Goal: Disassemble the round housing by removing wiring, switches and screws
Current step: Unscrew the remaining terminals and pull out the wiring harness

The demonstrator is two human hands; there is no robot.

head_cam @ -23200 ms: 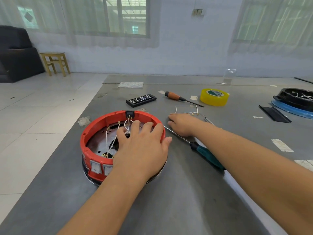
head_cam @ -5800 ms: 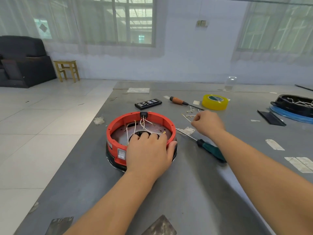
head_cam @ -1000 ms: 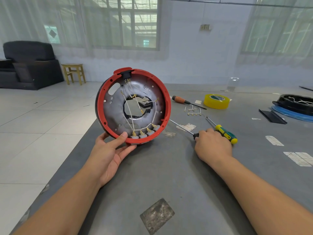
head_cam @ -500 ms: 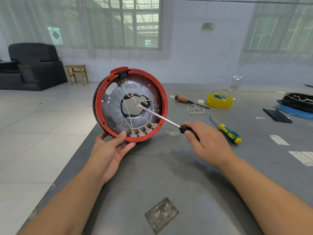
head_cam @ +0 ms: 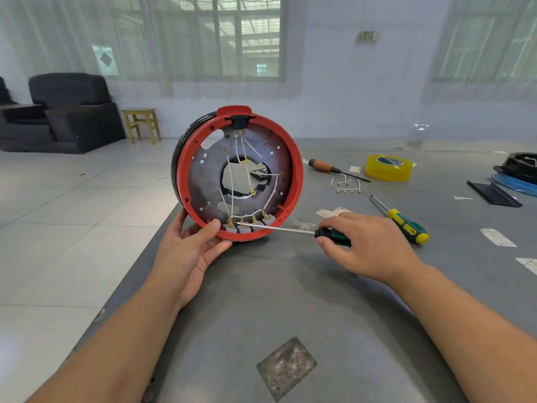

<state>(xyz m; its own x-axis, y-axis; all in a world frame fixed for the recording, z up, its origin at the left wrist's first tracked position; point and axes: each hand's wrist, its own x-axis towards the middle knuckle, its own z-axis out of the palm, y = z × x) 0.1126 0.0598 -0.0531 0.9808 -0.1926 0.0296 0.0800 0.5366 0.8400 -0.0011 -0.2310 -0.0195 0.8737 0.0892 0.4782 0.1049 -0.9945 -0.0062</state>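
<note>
The round red housing [head_cam: 295,181] stands on edge on the grey table, its open side facing me. White wires [head_cam: 231,181] with brass terminals run across its grey metal plate to several grey switches [head_cam: 250,226] at the bottom rim. My left hand [head_cam: 189,251] grips the lower left rim, thumb on the inside edge. My right hand [head_cam: 366,245] holds a dark teal-handled screwdriver [head_cam: 279,229] nearly level, its tip at the leftmost switch terminals.
On the table to the right lie a green-yellow screwdriver [head_cam: 406,228], removed wire pieces [head_cam: 347,186], an orange-handled screwdriver [head_cam: 328,167], a yellow tape roll [head_cam: 388,167], a black strip [head_cam: 492,194] and a black-and-blue housing [head_cam: 520,173]. The table edge runs along my left arm.
Over the last second my right hand lifted the teal screwdriver off the table. Its tip went from the housing's centre down to the left switch terminals. The housing stays upright.
</note>
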